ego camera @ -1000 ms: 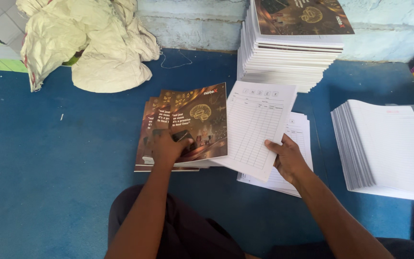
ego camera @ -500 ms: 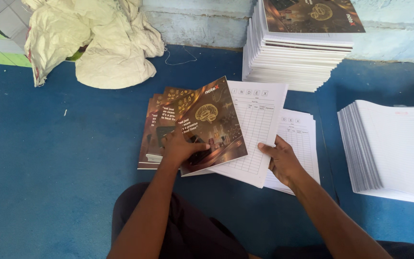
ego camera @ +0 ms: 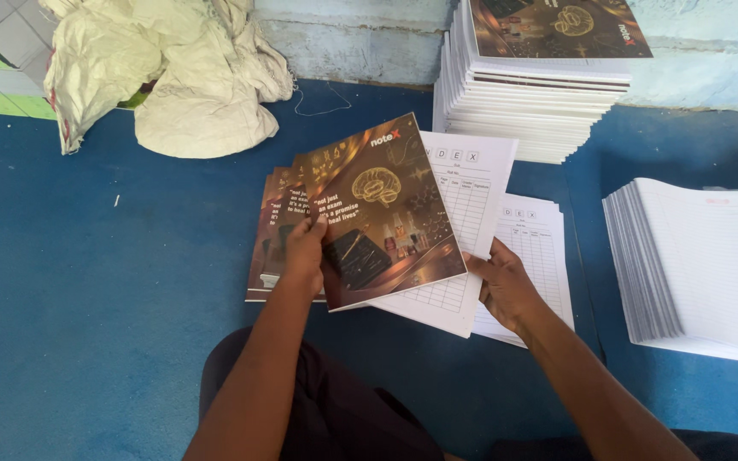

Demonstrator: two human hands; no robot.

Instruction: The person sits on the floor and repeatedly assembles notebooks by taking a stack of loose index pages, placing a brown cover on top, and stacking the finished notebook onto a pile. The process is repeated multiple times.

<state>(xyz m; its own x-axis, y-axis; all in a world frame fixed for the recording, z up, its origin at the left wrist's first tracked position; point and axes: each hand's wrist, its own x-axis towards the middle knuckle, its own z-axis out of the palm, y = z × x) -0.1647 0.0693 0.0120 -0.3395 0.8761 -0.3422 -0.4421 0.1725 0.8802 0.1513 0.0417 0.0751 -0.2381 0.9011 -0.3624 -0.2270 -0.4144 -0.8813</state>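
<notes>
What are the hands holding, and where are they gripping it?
The left hand grips a brown notebook cover at its left edge. The right hand holds the white index sheet under it at the lower right edge.

Even, soft daylight; bright scene, no hard shadows, only faint shade under the arms and beside the tall notebook stack (ego camera: 544, 77). A slight sheen on the glossy brown cover (ego camera: 386, 213); the white ruled-page stack (ego camera: 702, 265) runs near washed-out. Focus is sharp mid-frame, with mild wide-angle stretch and softness toward the corners.
</notes>
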